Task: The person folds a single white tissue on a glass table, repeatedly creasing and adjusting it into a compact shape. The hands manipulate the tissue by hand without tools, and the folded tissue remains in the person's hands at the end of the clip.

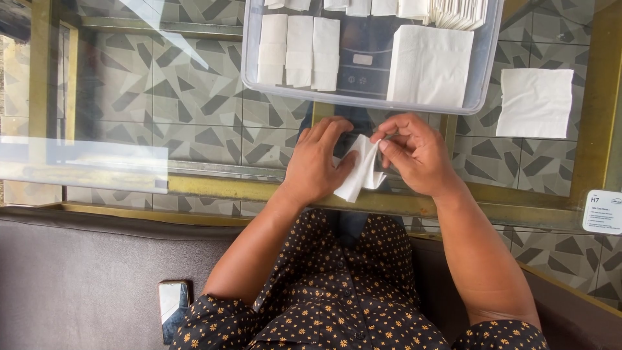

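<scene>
A white paper napkin [359, 170] is partly folded between both hands, just above the glass tabletop [194, 116]. My left hand [317, 162] presses on its left side with the thumb against the fold. My right hand [414, 152] pinches the napkin's upper right edge between thumb and fingers. Straight ahead stands a clear plastic tray [253, 65] holding folded napkins [299, 50] in a row, a thick flat stack [429, 65] and more folded ones along its far side.
One flat unfolded napkin [536, 102] lies on the glass to the right of the tray. A white card [602, 210] sits at the right edge. A phone [173, 304] rests on the dark sofa seat beside my left arm. Patterned floor tiles show through the glass.
</scene>
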